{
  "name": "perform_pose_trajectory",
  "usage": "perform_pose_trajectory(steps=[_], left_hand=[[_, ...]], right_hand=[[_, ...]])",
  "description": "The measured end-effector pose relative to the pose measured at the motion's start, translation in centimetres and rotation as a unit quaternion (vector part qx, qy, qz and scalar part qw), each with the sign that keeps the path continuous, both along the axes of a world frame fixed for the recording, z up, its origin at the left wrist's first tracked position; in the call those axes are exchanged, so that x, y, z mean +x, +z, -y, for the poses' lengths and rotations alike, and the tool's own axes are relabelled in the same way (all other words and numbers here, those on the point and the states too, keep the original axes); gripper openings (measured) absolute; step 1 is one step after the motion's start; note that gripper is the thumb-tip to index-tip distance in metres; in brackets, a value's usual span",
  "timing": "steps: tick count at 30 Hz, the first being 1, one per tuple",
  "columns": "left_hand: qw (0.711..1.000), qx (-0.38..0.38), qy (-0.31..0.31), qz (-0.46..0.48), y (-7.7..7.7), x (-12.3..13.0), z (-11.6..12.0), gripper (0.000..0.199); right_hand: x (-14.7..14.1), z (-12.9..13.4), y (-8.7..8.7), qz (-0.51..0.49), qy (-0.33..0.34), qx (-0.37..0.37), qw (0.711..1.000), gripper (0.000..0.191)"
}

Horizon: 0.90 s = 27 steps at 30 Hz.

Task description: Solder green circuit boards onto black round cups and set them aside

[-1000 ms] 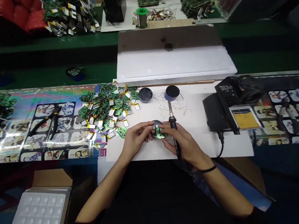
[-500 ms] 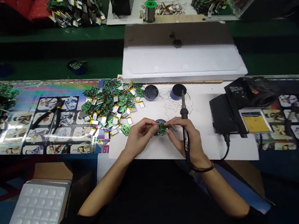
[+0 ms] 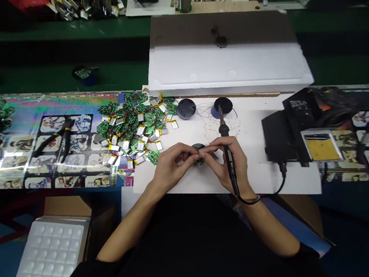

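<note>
A small green circuit board (image 3: pixel 200 160) sits at a round dark housing (image 3: pixel 198 146) near the front of the white work surface, mostly covered by my fingers. My left hand (image 3: pixel 175 164) is closed in a pinch over the board; whatever lies between its fingertips is too small to make out. From the other side, my right hand (image 3: pixel 235 162) brings its thumb and forefinger tips together at the same spot. It also keeps hold of a soldering iron (image 3: pixel 229 162), whose tip points away from me, over the white surface.
To the left lies a heap of circuit boards with silver battery cells (image 3: pixel 138 129). Two round housings, one dark (image 3: pixel 186 108) and one blue-rimmed (image 3: pixel 223 106), stand ahead. A black soldering station (image 3: pixel 276 137) with a yellow sponge (image 3: pixel 322 147) is at right. Pliers (image 3: pixel 55 139) lie far left.
My fingertips have come together over the board, the right ones moving left and covering more of it. The soldering iron has tilted slightly left. The whole view has shifted a little.
</note>
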<state>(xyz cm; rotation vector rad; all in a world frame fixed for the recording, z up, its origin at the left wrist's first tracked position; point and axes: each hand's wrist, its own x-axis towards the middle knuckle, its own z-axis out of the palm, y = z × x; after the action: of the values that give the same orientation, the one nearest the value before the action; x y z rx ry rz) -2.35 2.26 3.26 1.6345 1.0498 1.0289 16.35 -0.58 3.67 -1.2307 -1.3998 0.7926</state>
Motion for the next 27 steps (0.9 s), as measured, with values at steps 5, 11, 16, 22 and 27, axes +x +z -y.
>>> perform_pose_trajectory(steps=[5, 11, 16, 22, 27], left_hand=[[1.000, -0.002, -0.006, 0.013, 0.3, 0.3, 0.0, 0.010], [0.997, -0.066, -0.013, 0.042, 0.7, -0.2, -0.2, 0.013], [0.997, -0.066, -0.005, 0.035, 0.0, -1.5, -0.8, 0.010], [0.988, -0.129, -0.014, 0.089, -0.9, -1.9, -1.4, 0.012], [0.982, -0.143, -0.024, 0.121, -1.5, -1.8, -1.7, 0.013]], right_hand=[[-0.1, 0.2, -0.4, 0.008, -0.018, -0.001, 1.000, 0.030], [0.6, 1.4, -0.5, 0.020, 0.010, 0.006, 1.000, 0.022], [4.3, 2.7, 0.5, -0.103, -0.056, 0.014, 0.993, 0.028], [7.4, 5.0, -1.6, -0.167, -0.179, -0.024, 0.969, 0.028], [7.4, 5.0, -3.9, -0.041, -0.249, -0.018, 0.968, 0.025]])
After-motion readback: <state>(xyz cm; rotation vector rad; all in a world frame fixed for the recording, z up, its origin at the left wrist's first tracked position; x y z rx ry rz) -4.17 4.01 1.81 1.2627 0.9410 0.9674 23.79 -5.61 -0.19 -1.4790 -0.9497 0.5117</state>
